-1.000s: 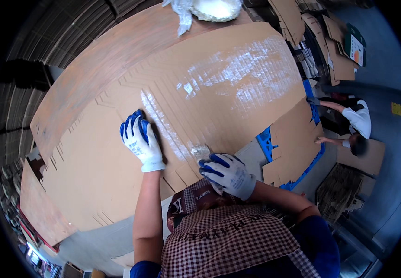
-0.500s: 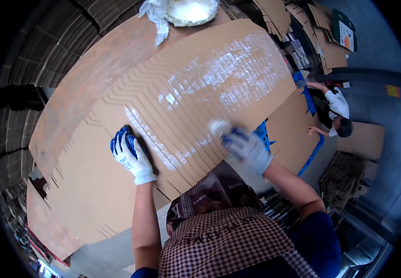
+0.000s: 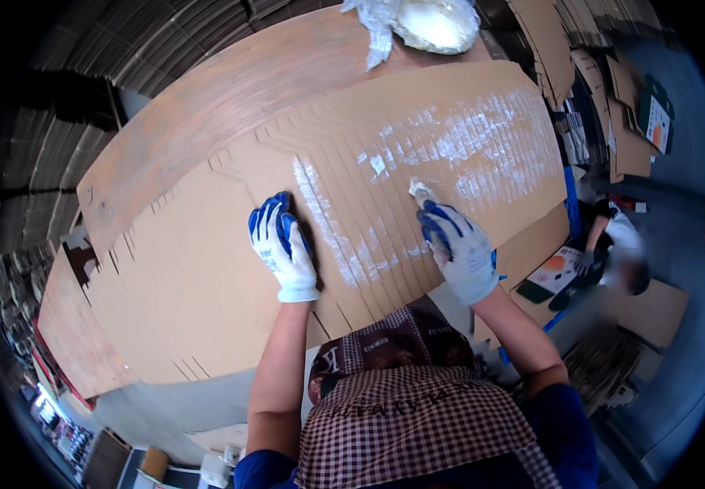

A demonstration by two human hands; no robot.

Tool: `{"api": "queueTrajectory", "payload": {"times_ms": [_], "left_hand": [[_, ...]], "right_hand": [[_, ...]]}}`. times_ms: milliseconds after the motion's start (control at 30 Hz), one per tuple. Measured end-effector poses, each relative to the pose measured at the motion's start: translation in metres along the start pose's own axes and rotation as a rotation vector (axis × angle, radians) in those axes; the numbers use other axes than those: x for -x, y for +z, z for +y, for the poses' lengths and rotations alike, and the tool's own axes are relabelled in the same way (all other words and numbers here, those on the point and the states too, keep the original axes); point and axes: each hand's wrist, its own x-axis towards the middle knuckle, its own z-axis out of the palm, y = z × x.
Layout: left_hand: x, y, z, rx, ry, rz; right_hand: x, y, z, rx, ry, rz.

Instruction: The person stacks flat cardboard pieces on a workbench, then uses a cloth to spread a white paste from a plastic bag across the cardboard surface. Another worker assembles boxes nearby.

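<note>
Overlapping brown cardboard sheets point(image 3: 197, 301) lie fanned out on a wooden table, their staggered edges streaked with a glossy white paste point(image 3: 483, 134). My left hand point(image 3: 283, 248), in a white glove with blue-coated fingers, rests on the sheets with its fingers stretched out, beside one white streak. In a matching glove, my right hand point(image 3: 460, 248) is closed around a brush point(image 3: 422, 192) whose tip is coated white. The tip is over the sheets, close to the paste-streaked edges; the fingers partly hide the handle.
A paste-filled bowl point(image 3: 438, 24) lined with clear plastic stands at the table's point(image 3: 230, 98) far edge. Bundled cardboard stacks point(image 3: 38, 147) line the left. To the right, a co-worker point(image 3: 621, 244) handles a printed green-and-white sheet point(image 3: 550, 273) at another cardboard-covered surface.
The view has shifted, so the table appears farther right. My right hand was blurred with motion and now looks sharp. A printed sheet now lies before the co-worker.
</note>
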Motion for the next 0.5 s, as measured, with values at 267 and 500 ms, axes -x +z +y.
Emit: {"api": "queueTrajectory", "payload": {"times_ms": [267, 500], "left_hand": [[-0.001, 0.001, -0.005, 0.099, -0.005, 0.03], [0.002, -0.001, -0.009, 0.062, -0.012, 0.018]], "right_hand": [[-0.017, 0.03, -0.071, -0.511, 0.082, -0.013], [-0.033, 0.038, -0.073, -0.304, 0.011, -0.07]]}}
